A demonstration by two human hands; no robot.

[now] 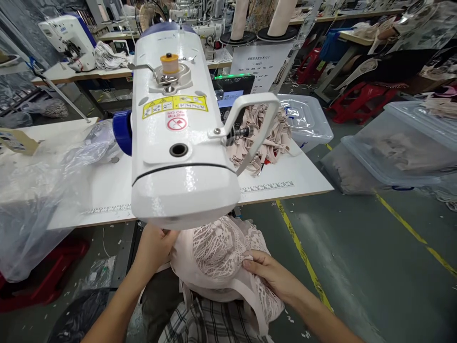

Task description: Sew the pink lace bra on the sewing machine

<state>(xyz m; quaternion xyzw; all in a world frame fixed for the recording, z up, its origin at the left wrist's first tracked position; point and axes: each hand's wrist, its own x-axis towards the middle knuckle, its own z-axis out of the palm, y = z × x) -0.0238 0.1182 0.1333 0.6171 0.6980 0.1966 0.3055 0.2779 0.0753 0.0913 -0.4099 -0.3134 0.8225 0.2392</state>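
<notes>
A pale beige lace bra (217, 252) lies over my lap, its upper edge running under the head of a white sewing machine (182, 186). My left hand (157, 245) is closed on the bra's left edge, close below the machine head, which hides some of the fingertips. On the other side, my right hand (269, 271) pinches the lace between thumb and fingers. A band of the bra hangs down toward my knees. The needle area is hidden behind the machine head.
Beige fabric strips (264, 133) are heaped on the white table (300, 176) behind the machine. Clear plastic bags (39, 190) cover its left side. Lidded clear bins (389, 147) stand at the right. A red stool (46, 276) is low at the left.
</notes>
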